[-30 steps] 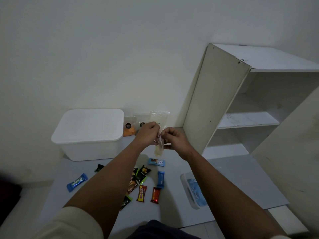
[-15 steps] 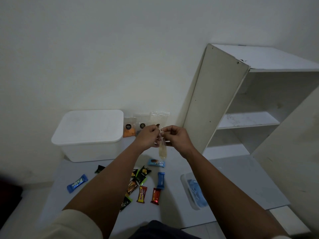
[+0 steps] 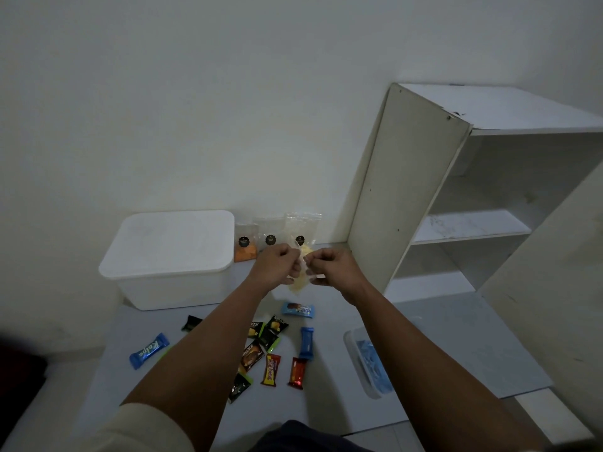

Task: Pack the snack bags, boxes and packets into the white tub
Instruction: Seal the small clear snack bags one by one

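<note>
My left hand (image 3: pixel 278 263) and my right hand (image 3: pixel 329 266) are both shut on a small clear snack bag (image 3: pixel 299 282) with pale yellow pieces, held in the air between them. The white tub (image 3: pixel 169 259) stands at the back left with its lid on. Clear snack bags lean on the wall behind my hands: one with orange pieces (image 3: pixel 245 243), a second (image 3: pixel 270 230) and a third (image 3: pixel 301 227). Several small packets lie on the grey board below, among them a blue Kalpa bar (image 3: pixel 149 350), a blue packet (image 3: pixel 298 310) and a red one (image 3: pixel 297 372).
A white shelf unit (image 3: pixel 456 203) stands at the right against the wall. A clear shallow container with something blue inside (image 3: pixel 368 363) lies on the grey board (image 3: pixel 440 340) under my right forearm. My forearms cover part of the packets.
My hands have shifted slightly while working the top of the clear bag; the bag hangs a little more tilted between them. Nothing else moved.
</note>
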`<action>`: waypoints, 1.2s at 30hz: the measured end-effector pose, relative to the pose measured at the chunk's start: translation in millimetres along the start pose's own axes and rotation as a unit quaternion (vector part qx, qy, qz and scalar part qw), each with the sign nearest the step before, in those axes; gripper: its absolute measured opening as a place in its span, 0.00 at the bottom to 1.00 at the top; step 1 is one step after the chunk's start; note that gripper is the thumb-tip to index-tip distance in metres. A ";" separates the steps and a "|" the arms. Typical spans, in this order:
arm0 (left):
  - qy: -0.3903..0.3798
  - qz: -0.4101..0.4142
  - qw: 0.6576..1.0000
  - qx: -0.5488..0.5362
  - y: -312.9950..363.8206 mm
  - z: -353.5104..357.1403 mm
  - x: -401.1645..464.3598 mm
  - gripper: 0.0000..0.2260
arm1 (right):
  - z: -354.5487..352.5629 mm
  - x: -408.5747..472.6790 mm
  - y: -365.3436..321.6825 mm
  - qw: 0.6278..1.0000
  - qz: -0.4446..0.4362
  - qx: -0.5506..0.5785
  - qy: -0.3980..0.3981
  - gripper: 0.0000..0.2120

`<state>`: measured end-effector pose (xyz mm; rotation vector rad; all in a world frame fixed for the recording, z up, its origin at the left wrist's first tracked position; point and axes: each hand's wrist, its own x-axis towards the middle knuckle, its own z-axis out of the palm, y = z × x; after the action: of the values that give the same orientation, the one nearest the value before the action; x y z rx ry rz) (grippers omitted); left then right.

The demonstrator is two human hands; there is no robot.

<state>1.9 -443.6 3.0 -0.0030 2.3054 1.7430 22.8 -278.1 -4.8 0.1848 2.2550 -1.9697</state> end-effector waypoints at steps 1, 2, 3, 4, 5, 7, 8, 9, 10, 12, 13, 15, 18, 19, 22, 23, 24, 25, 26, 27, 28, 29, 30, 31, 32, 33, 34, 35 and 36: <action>0.036 0.025 0.999 0.026 -2.9 -1.9 2.1 0.08 | -1.8 0.3 0.6 1.000 0.009 0.004 0.002 0.04; 0.060 0.042 0.996 0.047 -4.4 -4.7 1.7 0.08 | -4.4 0.5 0.9 1.000 0.018 0.005 -0.003 0.04; 0.068 0.057 0.995 0.052 -8.8 -6.6 4.3 0.12 | -7.5 0.0 1.4 0.999 0.027 0.009 -0.017 0.04; 0.056 0.066 0.995 0.046 -12.1 -7.4 5.9 0.16 | -10.5 -1.4 1.3 0.999 0.037 0.013 -0.035 0.05; 0.038 0.071 0.996 0.039 -16.0 -7.3 8.2 0.16 | -13.4 -2.9 1.7 0.998 0.044 0.018 -0.050 0.05; 0.012 0.074 0.997 0.035 -19.7 -5.3 11.4 0.08 | -20.2 -4.1 3.6 0.997 0.050 0.029 -0.049 0.06; 0.010 0.072 0.997 0.022 -20.2 -2.9 12.7 0.03 | -23.7 -3.8 5.0 0.997 0.053 0.039 -0.036 0.06; 0.012 0.067 0.998 -0.004 -21.8 0.4 16.1 0.03 | -27.5 -2.9 7.3 0.997 0.057 0.053 -0.021 0.07; 0.010 0.053 0.998 -0.031 -23.3 3.9 20.0 0.04 | -31.1 -2.2 10.3 0.996 0.059 0.067 -0.012 0.09; -0.003 0.016 0.997 -0.076 -25.3 13.6 29.8 0.04 | -38.6 1.0 20.8 0.995 0.068 0.077 -0.012 0.14; -0.006 0.001 0.996 -0.092 -26.2 19.6 35.6 0.04 | -41.9 3.1 28.0 0.995 0.075 0.064 -0.012 0.16; 0.000 -0.031 0.992 -0.125 -28.3 31.7 50.7 0.04 | -46.3 10.7 42.6 0.995 0.093 0.022 0.006 0.14; 0.004 -0.055 0.988 -0.142 -32.9 46.9 77.3 0.04 | -50.4 34.9 63.7 0.992 0.113 0.030 0.052 0.06; 0.010 -0.055 0.990 -0.130 -37.7 52.3 88.1 0.03 | -52.6 44.8 69.1 0.990 0.120 0.040 0.067 0.05; 0.028 -0.056 0.995 -0.072 -57.8 72.1 120.7 0.04 | -61.2 80.7 84.3 0.983 0.136 0.058 0.108 0.04; 0.025 -0.069 0.996 -0.060 -64.1 79.4 129.5 0.06 | -64.4 94.7 91.2 0.982 0.140 0.058 0.115 0.04; 0.020 -0.084 0.995 -0.051 -72.9 87.6 140.6 0.08 | -67.9 109.4 98.3 0.980 0.144 0.057 0.122 0.04; 0.013 -0.102 0.994 -0.040 -79.5 95.2 151.3 0.09 | -71.4 124.7 104.9 0.978 0.148 0.057 0.133 0.04; 0.009 -0.119 0.992 -0.032 -86.1 102.9 163.1 0.11 | -75.4 141.3 111.5 0.976 0.152 0.058 0.147 0.05; 0.005 -0.138 0.990 -0.021 -91.8 109.8 176.0 0.13 | -79.8 159.0 117.3 0.973 0.154 0.059 0.164 0.05; 0.003 -0.155 0.988 -0.009 -99.0 117.2 191.3 0.15 | -84.1 177.6 121.6 0.970 0.153 0.055 0.180 0.05; -0.002 -0.171 0.985 0.002 -101.7 123.5 205.3 0.18 | -88.4 196.6 125.3 0.968 0.153 0.048 0.193 0.05; -0.006 -0.181 0.983 0.007 -106.3 130.6 221.2 0.20 | -92.7 216.1 128.6 0.966 0.151 0.040 0.205 0.05; -0.014 -0.193 0.981 0.003 -107.6 136.7 235.7 0.21 | -96.9 234.8 131.6 0.965 0.149 0.033 0.214 0.05; -0.020 -0.199 0.980 -0.011 -109.4 143.3 250.5 0.20 | -101.3 253.9 135.6 0.963 0.146 0.023 0.223 0.05; -0.024 -0.211 0.977 -0.032 -107.8 149.2 262.9 0.18 | -105.2 271.8 139.0 0.962 0.145 0.006 0.231 0.05; -0.022 -0.218 0.974 -0.055 -110.1 156.0 274.9 0.14 | -110.1 289.7 145.6 0.961 0.145 -0.014 0.236 0.05; -0.019 -0.230 0.970 -0.072 -109.4 161.1 284.0 0.11 | -114.4 305.1 152.4 0.959 0.148 -0.032 0.240 0.04; -0.009 -0.234 0.968 -0.094 -109.6 166.5 291.2 0.11 | -118.2 318.9 159.4 0.957 0.150 -0.042 0.244 0.04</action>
<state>-230.7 -273.8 -200.9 -0.5194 1.9102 1.6824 -264.0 -139.7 -203.8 1.0393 2.3886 -1.8075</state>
